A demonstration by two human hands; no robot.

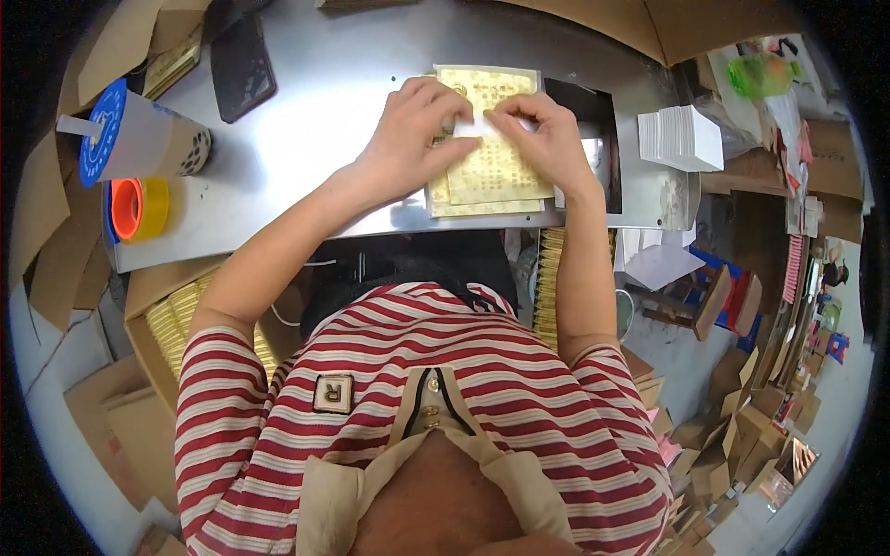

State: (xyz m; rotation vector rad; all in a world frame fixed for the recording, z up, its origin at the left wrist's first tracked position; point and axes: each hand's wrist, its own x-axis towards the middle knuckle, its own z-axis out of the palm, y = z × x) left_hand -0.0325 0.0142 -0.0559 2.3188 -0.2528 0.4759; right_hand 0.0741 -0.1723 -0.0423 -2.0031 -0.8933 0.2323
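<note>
A small stack of pale yellow printed packets lies on the metal table in front of me, its edges slightly uneven. Over its upper half, a small white slip shows between my hands. My right hand pinches at the slip's right side with thumb and forefinger. From the left, my left hand reaches over the packets with its fingers bent and its thumb apart, the thumb tip by the slip's lower edge. My fingers partly cover the packets and the slip.
A lidded drink cup, orange and yellow tape rolls and a dark phone sit at the left. Right of the packets are a dark rectangular opening and a stack of white cards. A box of yellow packets stands below the table.
</note>
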